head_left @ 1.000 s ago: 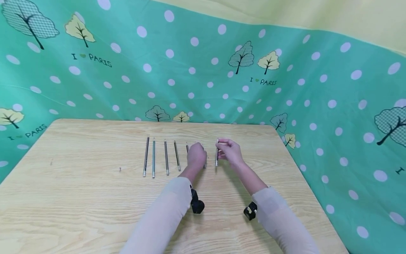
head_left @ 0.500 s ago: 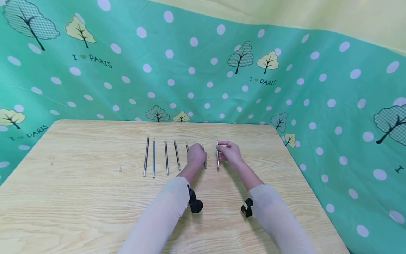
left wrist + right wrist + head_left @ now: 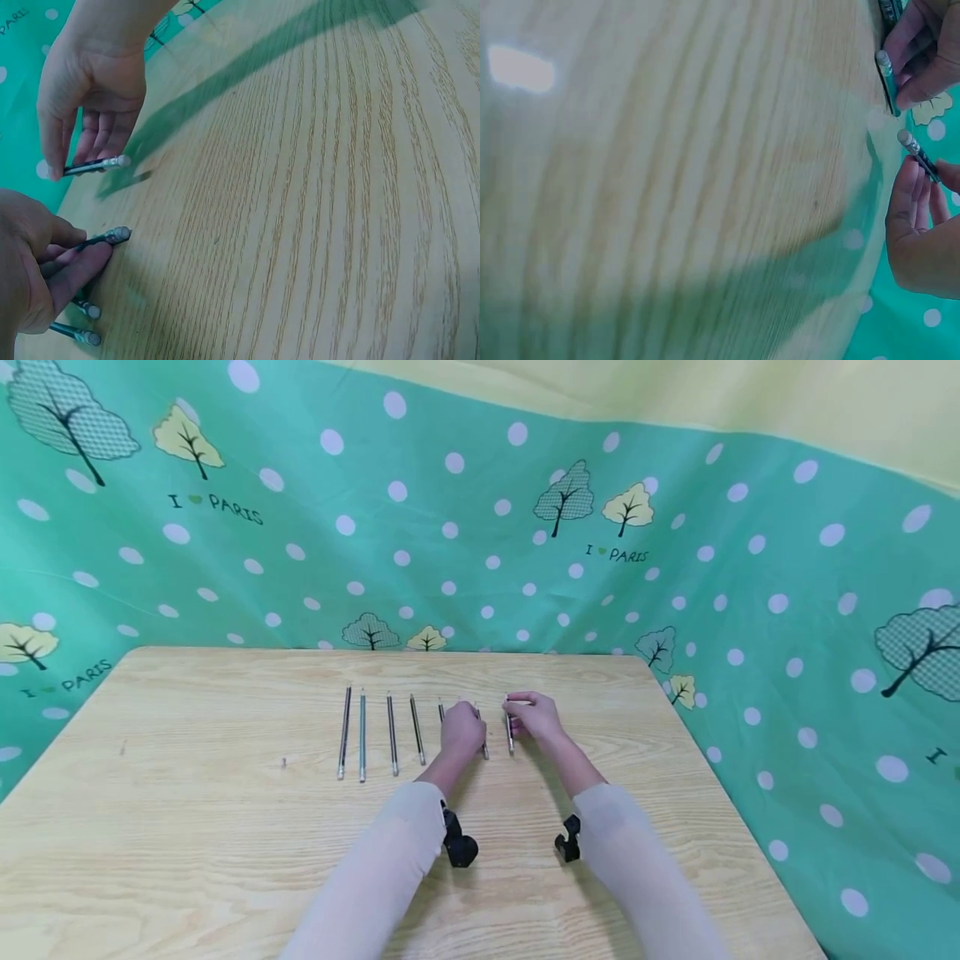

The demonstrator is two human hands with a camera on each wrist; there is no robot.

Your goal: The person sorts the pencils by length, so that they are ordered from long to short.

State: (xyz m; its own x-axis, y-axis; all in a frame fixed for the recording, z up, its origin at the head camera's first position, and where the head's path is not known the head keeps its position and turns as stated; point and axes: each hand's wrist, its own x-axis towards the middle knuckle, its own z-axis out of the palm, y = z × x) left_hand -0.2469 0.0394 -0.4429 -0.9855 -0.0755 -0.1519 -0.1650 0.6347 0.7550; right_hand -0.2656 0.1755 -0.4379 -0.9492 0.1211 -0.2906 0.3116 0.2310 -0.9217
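My right hand [image 3: 536,717] pinches a dark pencil [image 3: 510,739] near its far end. In the left wrist view this pencil [image 3: 97,165] is lifted off the table, its eraser end towards me and a shadow below. My left hand [image 3: 462,731] pinches another dark pencil [image 3: 483,747], which lies on the wood at the right end of a row; thumb and fingers [image 3: 82,266] are around it in the left wrist view. Two more pencils, one of them [image 3: 75,333] lowest, show beneath that hand. The right wrist view shows the left hand's pencil [image 3: 887,79] beside the raised one [image 3: 919,154].
Left of my hands lie several spaced pencils, including a teal one [image 3: 363,735] and a dark one [image 3: 345,733] at the row's end. A tiny scrap [image 3: 283,763] is farther left on the wooden table [image 3: 187,843]. A green dotted cloth [image 3: 450,552] hangs behind and at right.
My right hand has brought its pencil slightly left and nearer to me, closer to the left hand's pencil. My left hand stays nearly still over the row.
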